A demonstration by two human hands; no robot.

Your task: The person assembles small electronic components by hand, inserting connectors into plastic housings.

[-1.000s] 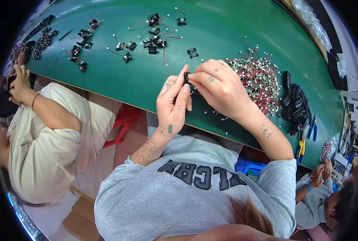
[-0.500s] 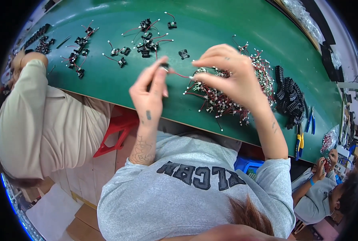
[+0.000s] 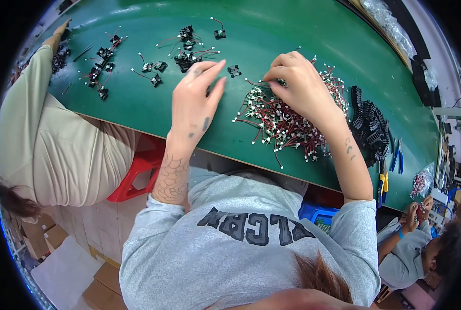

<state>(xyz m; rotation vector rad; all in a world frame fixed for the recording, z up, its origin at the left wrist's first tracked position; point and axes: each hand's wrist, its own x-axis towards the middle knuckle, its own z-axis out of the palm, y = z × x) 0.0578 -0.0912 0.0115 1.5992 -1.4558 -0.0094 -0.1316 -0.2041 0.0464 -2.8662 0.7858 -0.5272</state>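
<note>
My left hand [image 3: 195, 101] hovers at the near side of a cluster of black plastic parts with red leads [image 3: 185, 62]. Its fingers are stretched and its thumb stands apart, with nothing visible between them. Over the left side of a big heap of red wire leads with white connectors [image 3: 287, 121], my right hand [image 3: 303, 85] has thumb and forefinger drawn together at a short red wire lead [image 3: 253, 84]. The fingertips partly hide the lead's end. Between my hands, beyond them, lies a single small black part [image 3: 234, 71].
More wired black parts [image 3: 105, 54] lie to the left, by a co-worker's sleeve [image 3: 26, 98]. Right of the heap are black strips of parts [image 3: 370, 126], blue-handled pliers [image 3: 397, 157] and a yellow-and-blue tool [image 3: 383, 186]. A red stool [image 3: 137, 170] stands below the table's edge.
My left hand has let go of the black part with its red lead and moved toward the cluster. My right hand has left that lead's end and shifted slightly right, to a lead at the heap.
</note>
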